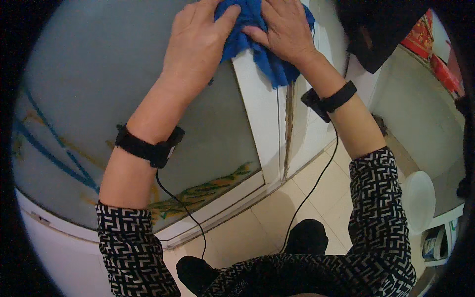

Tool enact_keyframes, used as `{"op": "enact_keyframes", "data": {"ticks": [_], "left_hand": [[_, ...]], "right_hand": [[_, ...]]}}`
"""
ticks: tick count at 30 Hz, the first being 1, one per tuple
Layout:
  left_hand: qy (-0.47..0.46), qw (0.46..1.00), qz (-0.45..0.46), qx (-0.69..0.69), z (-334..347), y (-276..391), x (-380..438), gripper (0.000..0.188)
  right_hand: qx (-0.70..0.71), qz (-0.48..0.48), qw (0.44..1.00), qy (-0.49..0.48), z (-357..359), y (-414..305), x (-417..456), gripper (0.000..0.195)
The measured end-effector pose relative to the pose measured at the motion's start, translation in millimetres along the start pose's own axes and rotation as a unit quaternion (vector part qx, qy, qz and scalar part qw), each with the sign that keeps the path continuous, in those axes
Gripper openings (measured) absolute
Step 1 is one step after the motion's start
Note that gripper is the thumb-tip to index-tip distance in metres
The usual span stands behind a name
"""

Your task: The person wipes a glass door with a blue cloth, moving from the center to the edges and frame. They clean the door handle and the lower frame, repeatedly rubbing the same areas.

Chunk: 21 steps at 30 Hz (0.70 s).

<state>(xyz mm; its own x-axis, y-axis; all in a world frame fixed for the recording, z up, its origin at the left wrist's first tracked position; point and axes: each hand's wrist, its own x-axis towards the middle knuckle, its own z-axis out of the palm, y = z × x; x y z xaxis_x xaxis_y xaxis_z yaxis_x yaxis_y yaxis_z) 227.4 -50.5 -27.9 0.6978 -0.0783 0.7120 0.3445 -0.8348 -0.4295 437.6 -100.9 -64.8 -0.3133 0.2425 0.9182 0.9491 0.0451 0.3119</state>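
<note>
A blue cloth (243,33) lies bunched against the white frame (256,107) of a door or window panel at the top middle. On the cloth's left part rests my left hand (198,39), its thumb spread over the fabric and its far fingertips cut off by the picture's edge. My right hand (284,31) presses on the right part, thumb pointing left, the cloth hanging below it. Whether the fingers grip the fabric or only lie on it cannot be told. Left of the frame spreads a grey glass panel (207,130) with painted blue, green and orange leaf shapes.
Tiled floor (237,226) and my dark shoes show below. A thin black cable runs down from the strapped device on each wrist. At the right are a pale round lid or bowl (419,200), a white container (436,245), red patterned fabric (419,37) and a dark hanging cloth (374,33).
</note>
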Motion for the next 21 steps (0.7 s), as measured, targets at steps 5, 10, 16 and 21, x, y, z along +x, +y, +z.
{"op": "enact_keyframes", "data": {"ticks": [5,10,16,21], "left_hand": [[0.126,0.988,0.038,0.076,-18.3,22.9,35.3,0.035],[0.168,0.979,0.061,0.099,-4.3,38.2,58.4,0.036],[0.190,0.969,0.109,0.113,2.2,48.3,83.5,0.034],[0.102,0.980,0.105,0.134,-13.9,56.7,97.0,0.032]], "right_hand": [[-0.046,0.076,0.993,0.073,-18.1,4.6,16.3,0.067],[-0.048,0.124,0.984,0.116,-28.8,8.0,6.0,0.068],[-0.069,0.181,0.972,0.134,-37.3,16.2,-1.3,0.069],[-0.074,0.221,0.963,0.137,-36.4,21.6,-10.4,0.072]]}}
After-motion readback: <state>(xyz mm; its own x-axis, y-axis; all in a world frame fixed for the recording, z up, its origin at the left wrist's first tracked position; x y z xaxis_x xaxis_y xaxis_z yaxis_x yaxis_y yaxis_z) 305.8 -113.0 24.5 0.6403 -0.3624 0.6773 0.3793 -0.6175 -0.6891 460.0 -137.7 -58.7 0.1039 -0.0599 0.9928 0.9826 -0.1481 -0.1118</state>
